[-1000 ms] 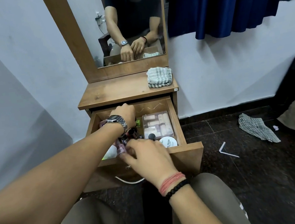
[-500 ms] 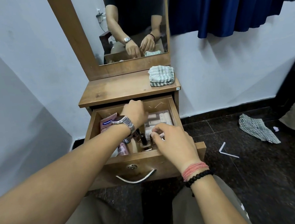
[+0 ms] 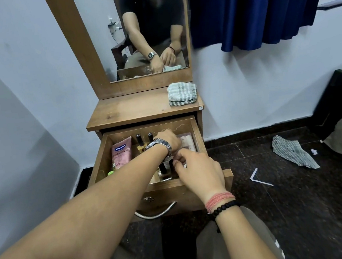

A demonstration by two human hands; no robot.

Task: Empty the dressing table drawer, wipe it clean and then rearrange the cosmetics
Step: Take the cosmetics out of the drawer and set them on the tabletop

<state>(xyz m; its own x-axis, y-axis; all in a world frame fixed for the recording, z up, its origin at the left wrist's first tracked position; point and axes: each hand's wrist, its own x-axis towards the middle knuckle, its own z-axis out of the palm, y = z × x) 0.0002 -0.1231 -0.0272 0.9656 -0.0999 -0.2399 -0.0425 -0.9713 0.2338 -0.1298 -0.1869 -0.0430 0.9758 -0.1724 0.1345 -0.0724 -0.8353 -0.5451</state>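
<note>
Both our hands are down in the open drawer (image 3: 105, 156) — left hand (image 3: 168, 140) by the clear box (image 3: 187, 141), right hand (image 3: 198, 168) over small dark-capped bottles (image 3: 166, 170), fingers curled, perhaps pinching one. Cloth (image 3: 182, 93) waits on top — handy for wiping.

Both hands are reaching into the open drawer (image 3: 198, 130): the left hand (image 3: 168, 139), watch on its wrist, is lying over the clear box (image 3: 187, 142), and the right hand (image 3: 198, 171) is touching dark-capped bottles (image 3: 166, 170). A pink tube (image 3: 120, 154) is lying at the drawer's left, while a folded cloth (image 3: 182, 93) is sitting on the desk (image 3: 131, 110).
</note>
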